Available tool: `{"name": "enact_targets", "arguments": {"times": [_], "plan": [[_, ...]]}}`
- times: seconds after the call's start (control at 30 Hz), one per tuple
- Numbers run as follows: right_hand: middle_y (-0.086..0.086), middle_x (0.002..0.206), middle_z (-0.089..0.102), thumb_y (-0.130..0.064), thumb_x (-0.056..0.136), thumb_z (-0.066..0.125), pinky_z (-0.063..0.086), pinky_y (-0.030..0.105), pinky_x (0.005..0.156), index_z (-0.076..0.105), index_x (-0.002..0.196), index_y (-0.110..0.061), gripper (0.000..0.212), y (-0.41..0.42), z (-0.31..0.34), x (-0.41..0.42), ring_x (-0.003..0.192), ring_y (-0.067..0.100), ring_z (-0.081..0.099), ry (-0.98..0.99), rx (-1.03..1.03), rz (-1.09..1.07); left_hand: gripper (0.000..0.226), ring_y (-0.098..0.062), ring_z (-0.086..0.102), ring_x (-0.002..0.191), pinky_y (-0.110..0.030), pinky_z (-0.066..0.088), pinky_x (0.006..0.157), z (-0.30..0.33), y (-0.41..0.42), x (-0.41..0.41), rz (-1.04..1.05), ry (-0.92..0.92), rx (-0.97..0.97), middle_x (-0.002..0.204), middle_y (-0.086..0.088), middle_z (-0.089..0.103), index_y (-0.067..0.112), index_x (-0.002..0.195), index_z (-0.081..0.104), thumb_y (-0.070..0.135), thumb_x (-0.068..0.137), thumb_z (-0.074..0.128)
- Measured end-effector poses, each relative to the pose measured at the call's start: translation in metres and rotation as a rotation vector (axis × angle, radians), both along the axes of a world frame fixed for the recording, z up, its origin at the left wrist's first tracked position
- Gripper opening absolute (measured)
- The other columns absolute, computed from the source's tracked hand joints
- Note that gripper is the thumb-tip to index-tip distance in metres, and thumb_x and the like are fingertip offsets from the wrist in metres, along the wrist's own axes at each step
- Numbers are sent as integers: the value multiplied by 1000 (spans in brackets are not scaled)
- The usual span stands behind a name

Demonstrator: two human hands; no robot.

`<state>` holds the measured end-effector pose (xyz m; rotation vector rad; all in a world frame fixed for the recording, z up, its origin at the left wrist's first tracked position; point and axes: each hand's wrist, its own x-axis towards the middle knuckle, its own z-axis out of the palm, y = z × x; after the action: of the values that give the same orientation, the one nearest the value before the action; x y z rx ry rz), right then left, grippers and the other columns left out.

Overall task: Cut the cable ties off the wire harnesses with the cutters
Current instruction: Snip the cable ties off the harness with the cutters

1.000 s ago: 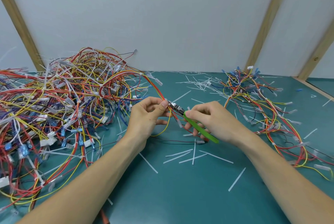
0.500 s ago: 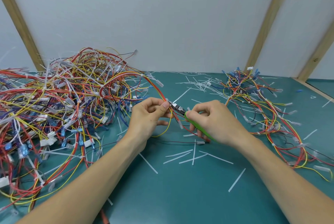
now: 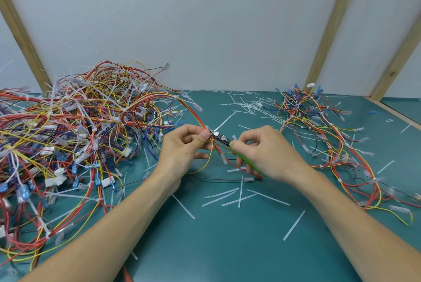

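Observation:
My left hand (image 3: 185, 148) pinches a red, orange and yellow wire harness (image 3: 193, 112) between thumb and fingers at the middle of the table. The harness arcs back into the big pile on the left. My right hand (image 3: 266, 153) grips the green-handled cutters (image 3: 240, 156). Their metal jaws (image 3: 219, 137) point left and sit against the harness right beside my left thumb, where a small white cable tie (image 3: 207, 128) shows. Whether the jaws are closed on the tie is hard to tell.
A large tangled pile of harnesses (image 3: 68, 136) fills the left of the green table (image 3: 227, 247). A smaller heap of harnesses (image 3: 319, 131) lies at the right. Several cut white tie strips (image 3: 230, 195) are scattered in front of and behind my hands.
My right hand has curled tighter round the cutters' handles, hiding more of the green grip, and shifted slightly left. My left hand and the harness have hardly moved.

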<state>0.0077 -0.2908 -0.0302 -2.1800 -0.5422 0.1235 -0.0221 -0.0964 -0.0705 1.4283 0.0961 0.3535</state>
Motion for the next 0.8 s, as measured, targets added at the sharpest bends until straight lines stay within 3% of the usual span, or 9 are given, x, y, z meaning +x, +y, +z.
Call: {"name": "enact_targets", "arguments": {"times": [0.7, 0.8], "plan": [[3, 53, 68, -36, 88, 64, 57, 38, 53, 70, 62, -13, 35, -1, 3, 0, 42, 16, 59, -29, -65, -16, 9, -13, 71, 67, -22, 56, 54, 1, 0, -1, -21, -4, 2, 72, -2, 73, 6, 88, 65, 12, 94, 68], [-1, 53, 69, -36, 89, 64, 55, 31, 50, 69, 61, -14, 36, -2, 2, 1, 42, 13, 60, -40, -58, -26, 9, -14, 72, 69, -22, 55, 55, 3, 0, -2, -16, -6, -6, 75, -5, 74, 6, 90, 65, 14, 93, 68]]}}
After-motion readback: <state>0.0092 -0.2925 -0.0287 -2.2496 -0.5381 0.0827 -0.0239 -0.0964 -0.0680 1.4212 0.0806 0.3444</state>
